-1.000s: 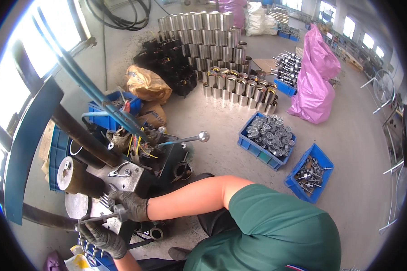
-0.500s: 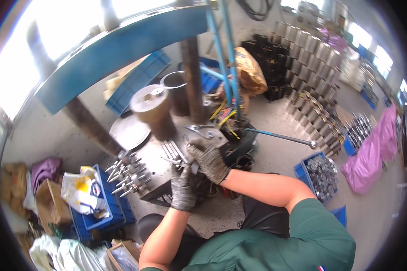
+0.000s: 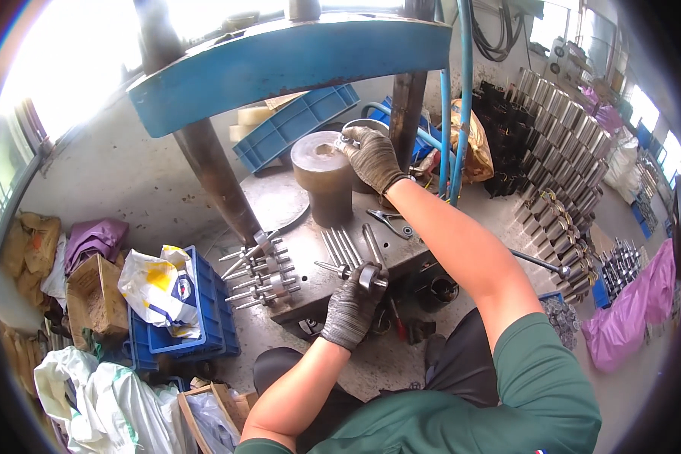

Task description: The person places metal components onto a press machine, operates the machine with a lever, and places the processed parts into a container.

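My left hand [image 3: 349, 316], in a grey knit glove, is closed around a metal shaft with a thick round collar [image 3: 369, 278] at the front of the steel press table [image 3: 280, 309]. My gloved right hand [image 3: 374, 157] reaches out to the top of an upright steel cylinder [image 3: 321, 185]. Its fingertips pinch a small shiny metal piece [image 3: 343, 142], ring-like as far as it shows, at the cylinder's right rim. Between the hands lie several bare metal rods [image 3: 340, 247]. Pliers [image 3: 384, 218] rest to their right.
Several shafts with round collars [image 3: 268, 265] lie on the table's left end. A blue press beam [image 3: 295, 64] spans above. Behind the right hand stands a wide tube [image 3: 367, 125]. Blue crates [image 3: 197, 303] are at left, stacked metal tubes [image 3: 560, 121] at right.
My right hand has left the left hand and moved up to the cylinder's top, taking hold of the small piece there. My left hand keeps the shaft. The view has shifted.
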